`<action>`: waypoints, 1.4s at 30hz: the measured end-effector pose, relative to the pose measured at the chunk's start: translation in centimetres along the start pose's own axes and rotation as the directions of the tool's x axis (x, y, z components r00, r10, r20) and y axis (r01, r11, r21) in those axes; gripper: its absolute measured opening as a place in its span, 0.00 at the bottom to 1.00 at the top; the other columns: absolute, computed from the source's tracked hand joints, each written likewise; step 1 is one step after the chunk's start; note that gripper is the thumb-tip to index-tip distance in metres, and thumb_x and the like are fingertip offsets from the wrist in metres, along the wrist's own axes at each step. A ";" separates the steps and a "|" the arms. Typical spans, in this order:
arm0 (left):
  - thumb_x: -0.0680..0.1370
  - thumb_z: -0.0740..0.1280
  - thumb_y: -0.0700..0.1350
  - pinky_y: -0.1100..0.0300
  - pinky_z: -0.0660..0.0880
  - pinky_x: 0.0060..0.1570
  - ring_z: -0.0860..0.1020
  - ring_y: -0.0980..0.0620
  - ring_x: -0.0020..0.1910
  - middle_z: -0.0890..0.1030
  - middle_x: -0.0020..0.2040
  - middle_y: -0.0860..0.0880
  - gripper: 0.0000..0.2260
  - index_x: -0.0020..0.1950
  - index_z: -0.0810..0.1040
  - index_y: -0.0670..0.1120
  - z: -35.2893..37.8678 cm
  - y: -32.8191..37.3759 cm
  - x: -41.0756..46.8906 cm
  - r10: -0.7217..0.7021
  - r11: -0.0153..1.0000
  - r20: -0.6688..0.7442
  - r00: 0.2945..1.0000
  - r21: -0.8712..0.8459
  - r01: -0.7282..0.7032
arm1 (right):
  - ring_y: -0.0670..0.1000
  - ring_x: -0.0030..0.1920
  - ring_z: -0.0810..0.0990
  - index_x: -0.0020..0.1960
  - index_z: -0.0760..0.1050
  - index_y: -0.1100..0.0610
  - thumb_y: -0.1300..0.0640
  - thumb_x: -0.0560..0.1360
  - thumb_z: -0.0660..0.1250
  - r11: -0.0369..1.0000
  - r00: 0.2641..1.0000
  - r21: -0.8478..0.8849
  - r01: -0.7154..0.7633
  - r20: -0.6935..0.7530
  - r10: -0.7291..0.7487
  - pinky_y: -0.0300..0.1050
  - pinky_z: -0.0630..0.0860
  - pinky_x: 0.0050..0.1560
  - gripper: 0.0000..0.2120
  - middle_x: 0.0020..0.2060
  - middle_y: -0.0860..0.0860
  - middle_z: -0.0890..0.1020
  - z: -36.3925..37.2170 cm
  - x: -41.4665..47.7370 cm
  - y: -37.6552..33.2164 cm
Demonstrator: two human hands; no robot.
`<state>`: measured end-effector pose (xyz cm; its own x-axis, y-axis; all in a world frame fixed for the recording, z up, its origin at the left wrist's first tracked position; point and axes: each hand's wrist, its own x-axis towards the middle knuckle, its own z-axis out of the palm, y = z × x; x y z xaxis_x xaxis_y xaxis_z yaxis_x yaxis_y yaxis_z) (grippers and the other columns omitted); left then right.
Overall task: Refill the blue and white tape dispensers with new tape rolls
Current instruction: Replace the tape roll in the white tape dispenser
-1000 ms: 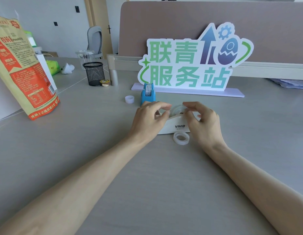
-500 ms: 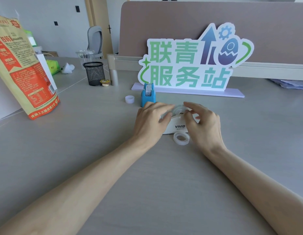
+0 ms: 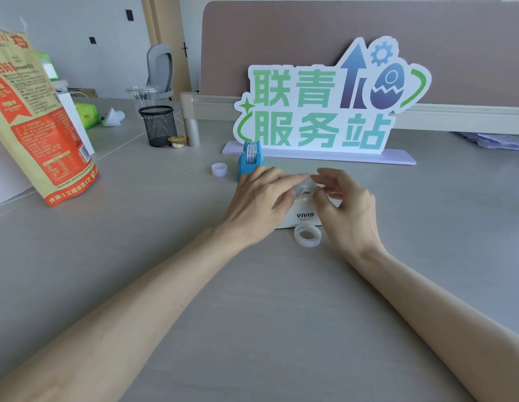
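Note:
The white tape dispenser (image 3: 305,216), marked VIVID, sits at the middle of the desk, its left end hidden under my left hand (image 3: 261,204). A clear tape roll (image 3: 306,187) stands upright at the dispenser's top. The fingertips of my left hand and of my right hand (image 3: 349,211) pinch it from both sides. A second clear tape roll (image 3: 307,235) lies flat on the desk just in front of the dispenser. The blue tape dispenser (image 3: 250,159) stands behind my left hand with a roll in it.
A small white tape core (image 3: 219,169) lies left of the blue dispenser. A large sign board (image 3: 325,111) stands behind. A black mesh pen cup (image 3: 158,126), a small yellow cup (image 3: 176,141) and a tall orange food bag (image 3: 34,120) are at the left.
My fingers have shifted from pressing down on the white dispenser's top to pinching the clear roll at its upper edge. The right fingers have spread a little.

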<state>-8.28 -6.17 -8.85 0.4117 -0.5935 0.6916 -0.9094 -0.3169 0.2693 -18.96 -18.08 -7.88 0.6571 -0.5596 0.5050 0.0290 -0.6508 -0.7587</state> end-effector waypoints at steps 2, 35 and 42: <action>0.79 0.62 0.48 0.58 0.63 0.51 0.69 0.53 0.51 0.78 0.48 0.53 0.15 0.65 0.77 0.54 0.0 0.2 0.3 -0.037 0.999 0.023 0.999 -0.014 0.037 | 0.47 0.49 0.81 0.62 0.75 0.54 0.61 0.75 0.64 1.000 1.000 0.021 0.001 0.002 -0.002 0.39 0.74 0.53 0.16 0.52 0.45 0.83 0.0 0.0 0.0; 0.78 0.60 0.48 0.57 0.69 0.51 0.70 0.51 0.48 0.72 0.43 0.50 0.16 0.65 0.77 0.54 -1.8 0.3 2.5 0.079 0.994 0.267 0.961 0.055 -0.097 | 0.48 0.49 0.83 0.48 0.70 0.55 0.72 0.69 0.57 0.949 0.998 0.316 -0.005 -0.052 0.022 0.37 0.76 0.46 0.15 0.43 0.47 0.76 -0.3 0.2 0.2; 0.78 0.61 0.46 0.56 0.72 0.51 0.73 0.49 0.51 0.78 0.47 0.51 0.14 0.63 0.78 0.51 -2.0 -0.3 1.7 0.127 0.987 0.187 0.974 0.070 -0.142 | 0.47 0.54 0.80 0.56 0.74 0.53 0.67 0.71 0.60 0.973 0.994 0.202 -0.109 0.017 0.108 0.43 0.76 0.54 0.16 0.49 0.47 0.82 -0.3 0.6 1.0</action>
<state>-7.43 -5.60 -6.46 0.2966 -0.7566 0.5827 -0.9523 -0.2802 0.1208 -18.78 -19.18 -8.21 0.6690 -0.6177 0.4133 0.1087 -0.4688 -0.8766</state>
